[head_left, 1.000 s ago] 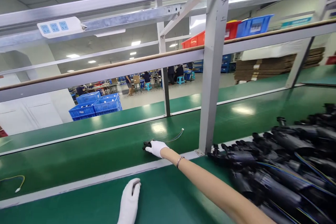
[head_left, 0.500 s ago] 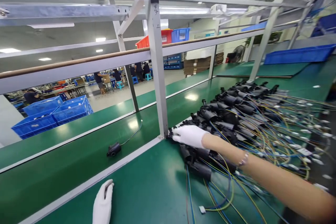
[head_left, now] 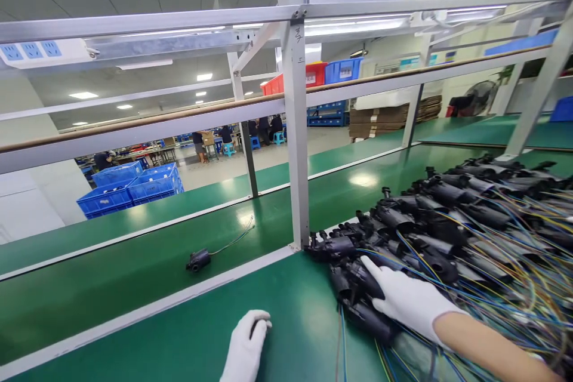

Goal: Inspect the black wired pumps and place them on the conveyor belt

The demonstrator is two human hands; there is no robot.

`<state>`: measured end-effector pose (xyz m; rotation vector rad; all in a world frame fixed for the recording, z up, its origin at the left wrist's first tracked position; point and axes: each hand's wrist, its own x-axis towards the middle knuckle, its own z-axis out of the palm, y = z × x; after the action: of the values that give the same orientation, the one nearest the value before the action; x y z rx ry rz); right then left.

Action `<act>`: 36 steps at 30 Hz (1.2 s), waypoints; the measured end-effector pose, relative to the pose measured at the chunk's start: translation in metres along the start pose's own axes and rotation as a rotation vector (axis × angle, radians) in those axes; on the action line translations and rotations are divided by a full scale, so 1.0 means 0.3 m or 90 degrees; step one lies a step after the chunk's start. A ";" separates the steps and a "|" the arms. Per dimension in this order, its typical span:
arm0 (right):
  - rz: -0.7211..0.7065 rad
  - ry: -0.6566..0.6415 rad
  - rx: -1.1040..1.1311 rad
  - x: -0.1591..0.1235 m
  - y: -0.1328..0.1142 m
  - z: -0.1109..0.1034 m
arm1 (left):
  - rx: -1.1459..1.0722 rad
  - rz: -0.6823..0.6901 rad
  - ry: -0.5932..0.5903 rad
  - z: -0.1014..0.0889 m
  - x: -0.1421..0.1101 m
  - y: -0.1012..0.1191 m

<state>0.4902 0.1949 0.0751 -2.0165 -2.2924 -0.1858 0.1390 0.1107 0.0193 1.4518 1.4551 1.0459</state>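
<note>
A big heap of black motor-like parts (head_left: 447, 221) with blue and yellow wires covers the right of the green bench. My right hand (head_left: 409, 298), in a white glove, lies on the heap's near left end, fingers spread over one black part (head_left: 358, 277); whether it grips it I cannot tell. My left hand (head_left: 246, 349), also gloved, rests on the green bench top at the bottom edge, fingers curled, holding nothing that shows. One single black part with a wire (head_left: 199, 259) lies alone on the green conveyor belt (head_left: 111, 286) beyond the bench edge.
A grey metal upright (head_left: 298, 143) stands at the bench edge just left of the heap, with cross rails above. A power strip (head_left: 40, 51) hangs at top left. Blue crates (head_left: 129, 185) and seated people lie beyond the belt.
My right hand left the single part on the belt a second ago, swung right to the heap, and now has drawn nearer along its front end. The left hand stayed put.
</note>
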 end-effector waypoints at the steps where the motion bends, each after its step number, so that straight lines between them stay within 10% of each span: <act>1: 0.017 -0.005 0.005 -0.006 0.001 0.019 | -0.012 0.006 -0.012 0.017 -0.002 0.012; 8: 0.060 0.016 0.027 -0.024 0.025 0.014 | -0.147 0.039 -0.073 0.097 0.008 0.121; 13: 0.041 0.209 -0.004 -0.037 -0.052 -0.089 | -0.266 0.037 -0.101 0.152 0.023 0.222; 27: -0.469 0.462 -0.165 -0.096 -0.492 -0.202 | -0.881 -0.053 -0.017 0.205 0.008 0.322; 32: -0.469 0.401 0.042 -0.063 -0.530 -0.239 | -0.938 0.050 0.044 0.109 0.016 0.348; 36: -0.352 0.102 0.254 -0.061 -0.530 -0.308 | -0.984 0.059 0.147 -0.025 0.022 0.380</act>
<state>0.3333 0.1438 0.1583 -1.1211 -2.4750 0.0737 0.1691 0.1165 0.1296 0.2457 0.3198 1.7820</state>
